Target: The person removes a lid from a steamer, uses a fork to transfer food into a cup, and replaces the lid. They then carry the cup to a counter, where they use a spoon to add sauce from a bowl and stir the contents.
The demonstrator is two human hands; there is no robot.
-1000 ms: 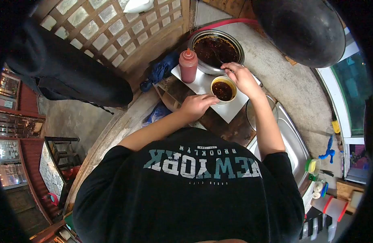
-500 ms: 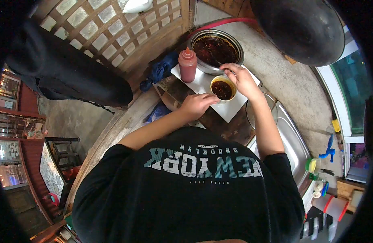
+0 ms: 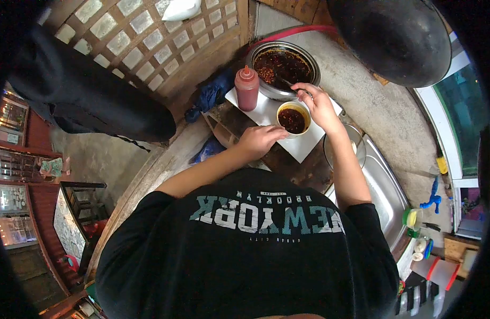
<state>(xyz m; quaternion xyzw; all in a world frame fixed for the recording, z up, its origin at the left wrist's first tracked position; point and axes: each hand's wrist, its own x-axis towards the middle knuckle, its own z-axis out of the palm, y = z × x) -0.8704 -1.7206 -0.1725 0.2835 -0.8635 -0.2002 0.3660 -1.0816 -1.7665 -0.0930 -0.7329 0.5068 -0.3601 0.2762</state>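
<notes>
A steel pot (image 3: 315, 80) holds dark, oily red sauce with chili flakes. My right hand (image 3: 319, 106) is closed around the handle of a metal spoon (image 3: 284, 81), whose head is down in the sauce and hidden. A pale cup (image 3: 297, 135), part filled with the same dark sauce, stands just in front of the pot. My left hand (image 3: 260, 142) steadies the near left side of this cup, fingers together against its wall. Beside the pot stands a squeeze bottle (image 3: 247, 93) of red sauce, upright with its nozzle up.
Pot, bottle and cup share a white board (image 3: 302, 149) on a dark wooden surface. A clear glass lid (image 3: 345, 154) lies to the right, by a steel sink (image 3: 386, 183). A large black wok (image 3: 391, 40) hangs at the upper right. Blue plastic (image 3: 210, 95) lies left.
The spoon has shifted in the pot, and a cluster of chili flakes now shows at the sauce's left side. My left hand stays at the cup.
</notes>
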